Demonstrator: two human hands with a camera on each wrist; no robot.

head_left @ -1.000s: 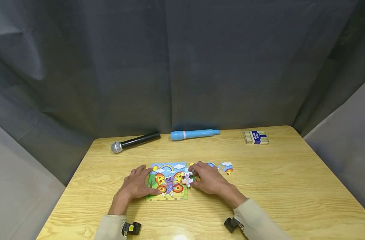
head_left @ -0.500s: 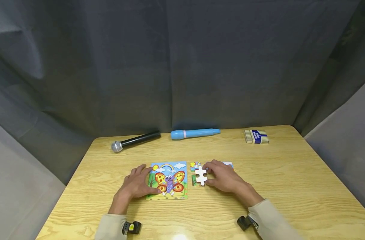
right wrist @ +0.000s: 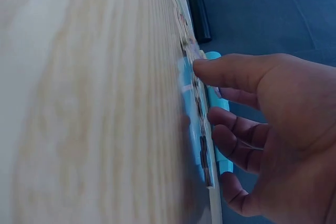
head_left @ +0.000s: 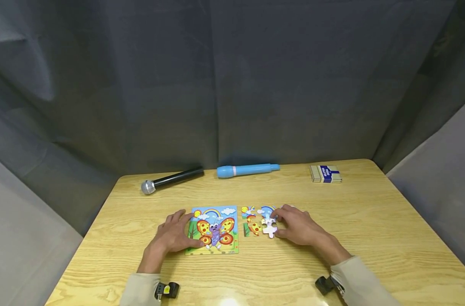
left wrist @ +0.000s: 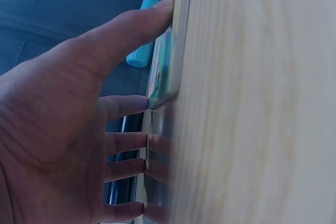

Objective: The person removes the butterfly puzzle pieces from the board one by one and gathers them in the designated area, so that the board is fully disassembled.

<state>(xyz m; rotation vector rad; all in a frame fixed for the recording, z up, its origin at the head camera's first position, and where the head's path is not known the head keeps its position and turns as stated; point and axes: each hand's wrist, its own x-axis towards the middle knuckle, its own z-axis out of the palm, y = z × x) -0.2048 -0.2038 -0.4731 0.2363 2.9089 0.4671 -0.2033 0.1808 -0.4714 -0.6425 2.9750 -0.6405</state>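
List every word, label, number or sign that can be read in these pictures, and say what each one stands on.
No text can be read in any view.
The small striped box with a blue and white label at the table's far right: the print is too small and blurred to read.
The colourful butterfly jigsaw puzzle board under the left hand: pictures only, no lettering visible.
The black microphone and the light blue pen-shaped cylinder: no markings visible.
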